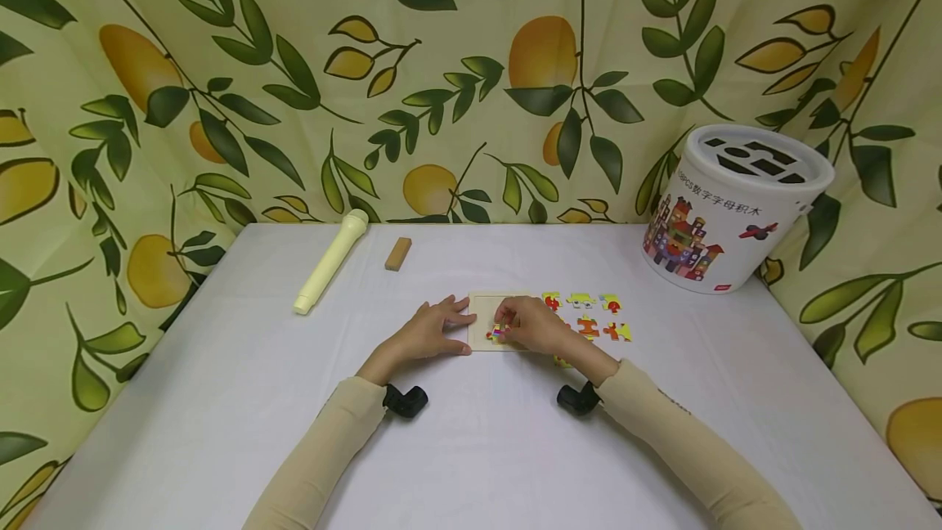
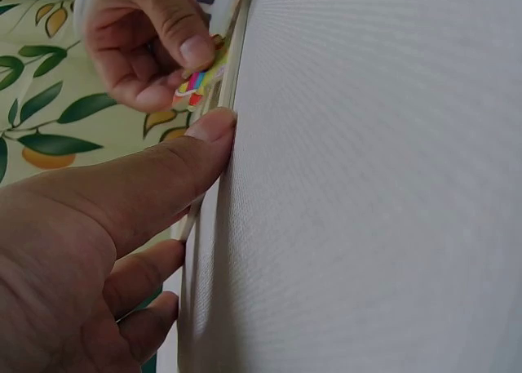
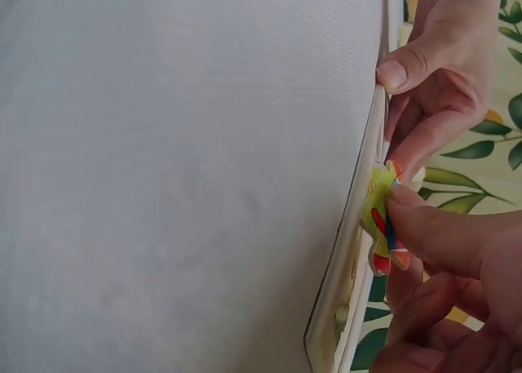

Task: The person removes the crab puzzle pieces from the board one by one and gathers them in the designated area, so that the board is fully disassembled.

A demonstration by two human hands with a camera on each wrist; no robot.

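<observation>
A shallow wooden puzzle tray (image 1: 482, 307) lies flat on the white table. My left hand (image 1: 428, 330) rests at its left side, thumb and spread fingers touching the edge. Over the tray, my right hand (image 1: 536, 324) pinches a colourful jigsaw piece (image 3: 380, 218) between thumb and fingers. The piece is held tilted in the right wrist view, yellow-green with red and blue patches. Just right of the tray lie several loose jigsaw pieces (image 1: 588, 327), partly hidden by the right hand and forearm.
A cream microphone-shaped stick (image 1: 331, 262) and a small wooden block (image 1: 398, 254) lie at the back left. At the back right stands a white printed bucket (image 1: 724, 215) with a slotted lid. A leaf-patterned curtain (image 1: 456, 105) hangs behind the table.
</observation>
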